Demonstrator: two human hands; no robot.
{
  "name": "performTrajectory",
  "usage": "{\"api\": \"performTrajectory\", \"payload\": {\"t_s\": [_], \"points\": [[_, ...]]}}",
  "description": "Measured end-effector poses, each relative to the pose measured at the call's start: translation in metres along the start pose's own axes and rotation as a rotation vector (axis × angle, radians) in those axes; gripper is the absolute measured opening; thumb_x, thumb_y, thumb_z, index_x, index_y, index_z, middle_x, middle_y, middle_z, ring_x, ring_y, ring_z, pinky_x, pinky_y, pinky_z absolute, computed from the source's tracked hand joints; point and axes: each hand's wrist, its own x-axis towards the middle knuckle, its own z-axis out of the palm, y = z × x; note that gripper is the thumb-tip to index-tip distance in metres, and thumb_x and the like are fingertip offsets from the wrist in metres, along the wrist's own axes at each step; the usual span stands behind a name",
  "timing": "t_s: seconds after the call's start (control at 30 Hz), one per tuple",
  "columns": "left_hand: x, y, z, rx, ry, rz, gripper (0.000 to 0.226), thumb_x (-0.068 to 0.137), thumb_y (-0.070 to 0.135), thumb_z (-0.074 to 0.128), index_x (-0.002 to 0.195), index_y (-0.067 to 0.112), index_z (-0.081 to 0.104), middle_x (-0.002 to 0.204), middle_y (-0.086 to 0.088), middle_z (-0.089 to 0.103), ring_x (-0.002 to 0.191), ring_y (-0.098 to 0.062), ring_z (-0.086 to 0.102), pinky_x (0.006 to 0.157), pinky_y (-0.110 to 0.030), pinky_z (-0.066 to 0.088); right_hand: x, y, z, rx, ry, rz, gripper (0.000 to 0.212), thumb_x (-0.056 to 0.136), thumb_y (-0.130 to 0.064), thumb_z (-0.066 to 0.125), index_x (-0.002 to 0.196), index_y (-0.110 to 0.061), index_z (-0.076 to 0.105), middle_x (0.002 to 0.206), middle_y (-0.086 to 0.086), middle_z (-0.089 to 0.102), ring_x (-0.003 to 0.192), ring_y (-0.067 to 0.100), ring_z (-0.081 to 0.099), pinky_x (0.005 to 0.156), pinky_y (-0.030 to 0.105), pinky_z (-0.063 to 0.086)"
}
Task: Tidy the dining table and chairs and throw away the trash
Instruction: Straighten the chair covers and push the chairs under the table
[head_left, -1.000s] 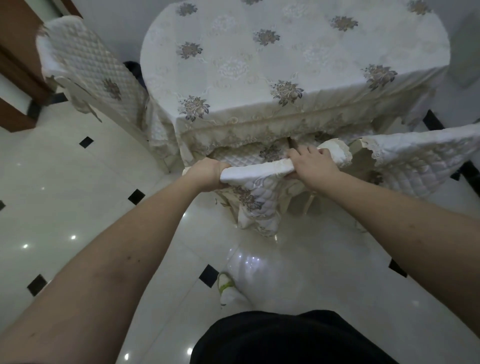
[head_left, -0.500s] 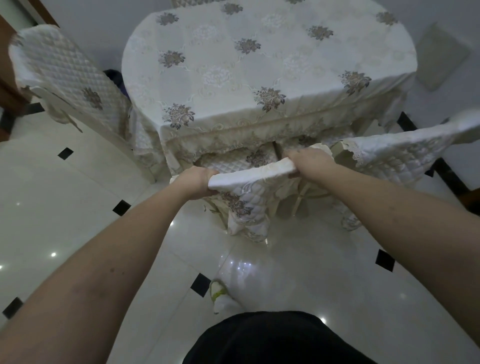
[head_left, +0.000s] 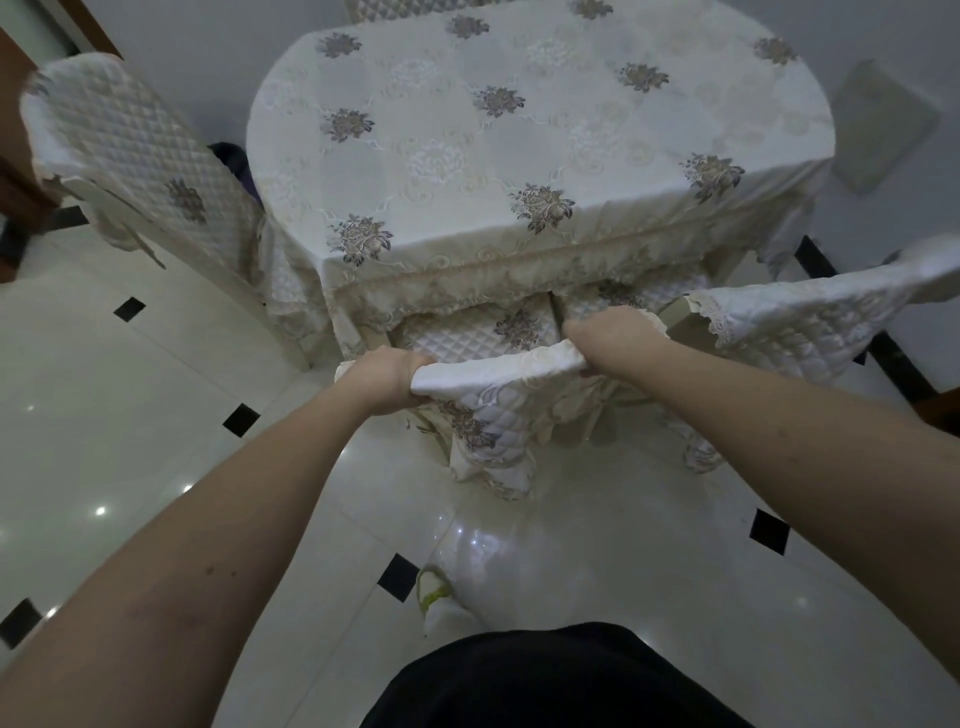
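While gripped by both hands (head_left: 384, 382), chair top (head_left: 498, 366) just beside table edge (head_left: 467, 275).

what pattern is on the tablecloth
The tablecloth is cream with scattered grey-brown flower clusters and a lace-like border, shown best in the head view.

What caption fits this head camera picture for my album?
Both hands, left hand and right hand, grip a quilted chair back at the covered dining table.
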Motion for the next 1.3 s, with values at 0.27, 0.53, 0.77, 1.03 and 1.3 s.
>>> {"api": "performTrajectory", "payload": {"t_s": [0.27, 0.53, 0.77, 1.03, 1.3], "points": [[0.005, -0.003, -0.001, 0.009, 0.005, 0.017, 0.036, 0.081, 0.039, 0.066, 0.116, 0.033, 0.061, 0.100, 0.000, 0.071, 0.092, -0.026, 0.063, 0.072, -0.032, 0.046, 0.012, 0.004, 0.004, -0.120, 0.010, -0.094, 0.023, 0.084, -0.035, 0.054, 0.101, -0.024, 0.064, 0.099, 0.000, 0.068, 0.090, 0.023, 0.066, 0.060, 0.029, 0.039], [0.004, -0.001, -0.003, -0.024, -0.016, 0.016, 0.042, 0.080, 0.036, 0.068, 0.120, 0.029, 0.058, 0.107, -0.002, 0.069, 0.097, -0.028, 0.062, 0.072, -0.032, 0.044, 0.007, 0.000, 0.003, -0.056, 0.002, -0.017, 0.018, 0.085, -0.032, 0.055, 0.100, -0.025, 0.060, 0.100, -0.002, 0.067, 0.091, 0.023, 0.065, 0.061, 0.030, 0.037], [0.000, 0.002, -0.006, -0.081, -0.026, 0.024, 0.037, 0.080, 0.032, 0.068, 0.115, 0.029, 0.057, 0.107, 0.001, 0.067, 0.094, -0.023, 0.062, 0.068, -0.031, 0.045, 0.005, -0.008, 0.007, 0.134, -0.048, 0.134, 0.014, 0.088, -0.035, 0.054, 0.100, -0.028, 0.055, 0.100, -0.002, 0.068, 0.089, 0.023, 0.065, 0.069, 0.033, 0.049], [-0.001, -0.004, 0.001, -0.060, 0.010, 0.048, 0.036, 0.078, 0.039, 0.062, 0.113, 0.033, 0.055, 0.108, 0.003, 0.065, 0.094, -0.023, 0.062, 0.075, -0.037, 0.051, -0.018, -0.050, 0.005, 0.481, 0.097, 0.280, 0.083, 0.076, -0.020, 0.066, 0.146, -0.023, 0.022, 0.145, 0.005, 0.037, 0.134, 0.024, 0.032, 0.111, 0.044, 0.019], [-0.010, -0.012, 0.016, -0.169, 0.243, 0.140, 0.079, 0.070, 0.033, 0.073, 0.141, 0.029, 0.039, 0.135, -0.002, 0.050, 0.122, -0.028, 0.047, 0.097, -0.042, 0.036, -0.017, -0.093, 0.001, 0.634, 0.229, 0.457, 0.077, 0.079, -0.010, 0.056, 0.146, -0.028, 0.024, 0.154, 0.002, 0.020, 0.144, 0.020, 0.008, 0.116, 0.045, -0.005]]}}
